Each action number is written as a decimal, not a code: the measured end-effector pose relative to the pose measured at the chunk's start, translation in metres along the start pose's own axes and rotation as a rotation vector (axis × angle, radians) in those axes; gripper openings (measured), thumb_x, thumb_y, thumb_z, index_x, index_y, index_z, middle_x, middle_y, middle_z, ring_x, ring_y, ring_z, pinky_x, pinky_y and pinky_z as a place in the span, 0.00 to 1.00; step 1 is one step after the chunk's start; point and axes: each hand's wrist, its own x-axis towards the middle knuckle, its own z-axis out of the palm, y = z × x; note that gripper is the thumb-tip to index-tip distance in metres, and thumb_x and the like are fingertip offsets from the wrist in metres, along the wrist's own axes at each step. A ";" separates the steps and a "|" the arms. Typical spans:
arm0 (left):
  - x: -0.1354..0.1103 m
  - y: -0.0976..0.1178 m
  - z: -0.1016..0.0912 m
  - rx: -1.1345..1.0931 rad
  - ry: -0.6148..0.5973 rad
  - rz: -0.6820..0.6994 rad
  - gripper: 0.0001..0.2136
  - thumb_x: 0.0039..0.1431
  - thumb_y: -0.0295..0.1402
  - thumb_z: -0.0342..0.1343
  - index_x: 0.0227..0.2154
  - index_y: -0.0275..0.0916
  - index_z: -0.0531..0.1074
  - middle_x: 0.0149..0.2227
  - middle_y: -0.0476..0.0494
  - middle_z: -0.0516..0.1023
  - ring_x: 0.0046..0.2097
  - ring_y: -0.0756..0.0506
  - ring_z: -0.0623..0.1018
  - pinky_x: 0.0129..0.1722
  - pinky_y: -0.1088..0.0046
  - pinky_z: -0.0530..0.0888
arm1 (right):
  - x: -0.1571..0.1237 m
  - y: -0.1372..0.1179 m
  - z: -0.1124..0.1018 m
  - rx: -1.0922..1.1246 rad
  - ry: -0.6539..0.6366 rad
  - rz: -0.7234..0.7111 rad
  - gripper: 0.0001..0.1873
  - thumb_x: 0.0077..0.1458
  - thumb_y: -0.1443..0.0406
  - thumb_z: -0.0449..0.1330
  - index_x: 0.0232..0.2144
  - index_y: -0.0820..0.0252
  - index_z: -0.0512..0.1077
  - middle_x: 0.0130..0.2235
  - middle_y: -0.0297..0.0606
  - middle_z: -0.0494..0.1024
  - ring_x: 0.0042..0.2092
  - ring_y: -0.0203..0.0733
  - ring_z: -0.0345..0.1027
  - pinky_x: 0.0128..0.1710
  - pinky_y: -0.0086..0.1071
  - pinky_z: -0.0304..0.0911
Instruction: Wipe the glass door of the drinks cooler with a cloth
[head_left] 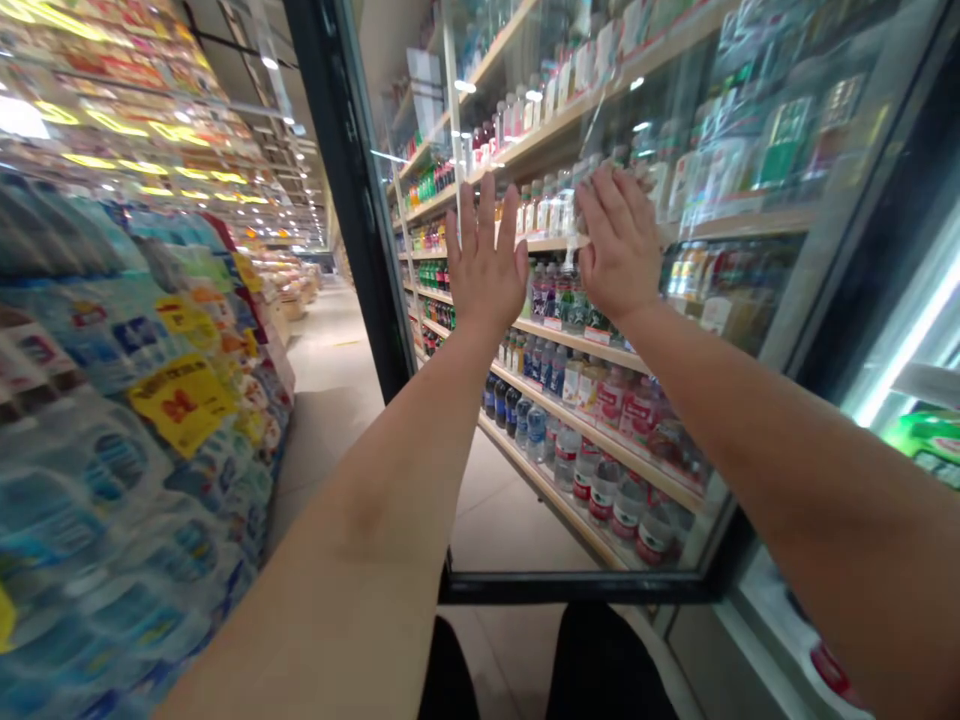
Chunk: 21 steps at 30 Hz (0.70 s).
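Both my arms reach forward to a glass cooler door (pixel 660 470) with a black frame that stands swung open. My left hand (pixel 486 262) lies flat on the glass with its fingers stretched up and apart. My right hand (pixel 619 240) presses on the glass beside it, fingers extended and close together. Neither hand holds anything. Through the glass show wooden shelves (pixel 592 345) lined with bottled drinks (pixel 592 470).
Stacked packs of bottled water (pixel 112 450) with yellow price tags rise at the left. A tiled aisle (pixel 330 370) runs away between the stacks and the door. The lit cooler interior (pixel 915 350) is at the far right. My dark trouser legs (pixel 592 670) show below.
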 end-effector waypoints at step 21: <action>-0.003 -0.001 0.002 0.044 -0.011 0.010 0.29 0.69 0.36 0.39 0.72 0.42 0.52 0.75 0.52 0.41 0.75 0.47 0.35 0.75 0.57 0.35 | -0.017 -0.006 0.007 0.026 -0.057 -0.191 0.33 0.60 0.64 0.49 0.68 0.53 0.61 0.70 0.34 0.61 0.73 0.49 0.48 0.72 0.54 0.48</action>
